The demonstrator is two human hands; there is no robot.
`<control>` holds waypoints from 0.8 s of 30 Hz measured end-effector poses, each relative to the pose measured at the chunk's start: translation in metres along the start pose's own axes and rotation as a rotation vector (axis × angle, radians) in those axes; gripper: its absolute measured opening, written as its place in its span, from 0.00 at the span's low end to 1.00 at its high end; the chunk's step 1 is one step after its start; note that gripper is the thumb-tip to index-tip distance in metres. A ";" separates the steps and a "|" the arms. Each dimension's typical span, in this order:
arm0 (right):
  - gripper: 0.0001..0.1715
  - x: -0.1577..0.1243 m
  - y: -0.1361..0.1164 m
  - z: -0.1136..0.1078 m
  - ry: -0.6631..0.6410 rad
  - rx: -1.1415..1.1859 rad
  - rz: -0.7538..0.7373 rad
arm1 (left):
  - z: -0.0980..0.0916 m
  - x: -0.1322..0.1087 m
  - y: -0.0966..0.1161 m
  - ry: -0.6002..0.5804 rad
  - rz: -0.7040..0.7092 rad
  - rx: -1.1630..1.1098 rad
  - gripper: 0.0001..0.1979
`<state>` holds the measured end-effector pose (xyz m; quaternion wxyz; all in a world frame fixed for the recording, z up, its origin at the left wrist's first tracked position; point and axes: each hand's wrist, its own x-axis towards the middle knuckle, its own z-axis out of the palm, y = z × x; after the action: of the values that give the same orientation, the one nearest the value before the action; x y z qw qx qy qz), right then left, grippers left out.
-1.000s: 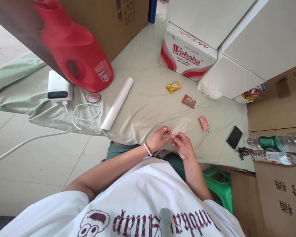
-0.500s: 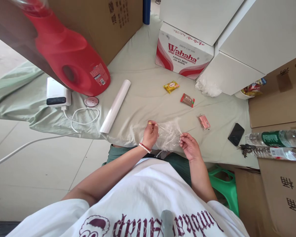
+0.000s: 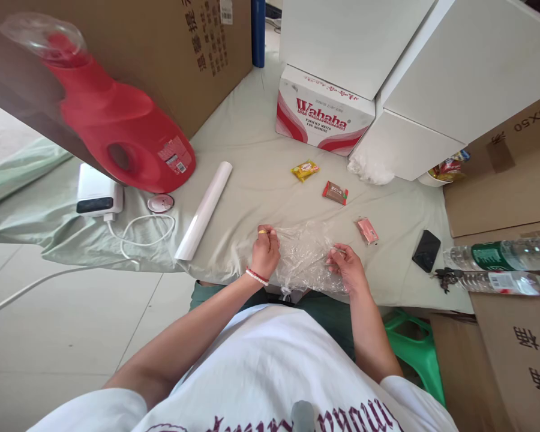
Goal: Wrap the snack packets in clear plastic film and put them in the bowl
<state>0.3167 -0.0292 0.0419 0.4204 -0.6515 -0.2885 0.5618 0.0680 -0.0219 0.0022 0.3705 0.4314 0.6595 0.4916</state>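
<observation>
So the left hand (image 3: pixel 266 249) and right hand (image 3: pixel 348 267) each have a side of the crinkly clear plastic film (image 3: pixel 303 252) pinched, over the pale green cloth's (image 3: pixel 252 198) near edge. I'd pull gently, evenly; film that thin probably tears easily.

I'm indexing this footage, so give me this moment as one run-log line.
left hand: holds clear plastic | right hand: holds its opposite side | clear plastic: spread between both hands | nearby: pink packet, white roll
</observation>
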 end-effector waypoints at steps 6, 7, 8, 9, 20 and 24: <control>0.21 0.037 0.007 0.013 0.204 -0.143 -0.301 | -0.012 0.042 0.018 0.090 0.038 0.458 0.12; 0.20 0.043 0.007 0.014 0.213 -0.214 -0.342 | -0.013 0.048 0.020 0.073 0.008 0.538 0.13; 0.20 0.049 0.008 0.014 0.226 -0.300 -0.385 | -0.013 0.052 0.023 0.055 -0.023 0.607 0.13; 0.20 0.053 0.008 0.014 0.244 -0.390 -0.429 | -0.012 0.054 0.025 0.041 -0.049 0.659 0.14; 0.22 0.066 0.018 0.013 0.314 -0.650 -0.506 | 0.003 0.039 0.014 0.014 0.068 0.503 0.21; 0.22 0.070 0.019 0.008 0.307 -0.483 -0.447 | 0.005 0.049 0.013 -0.030 0.194 0.405 0.21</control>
<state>0.3211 0.0228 -0.0085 0.4052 -0.7297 -0.4815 0.2672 0.0579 0.0274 0.0102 0.2371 0.5656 0.6946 0.3761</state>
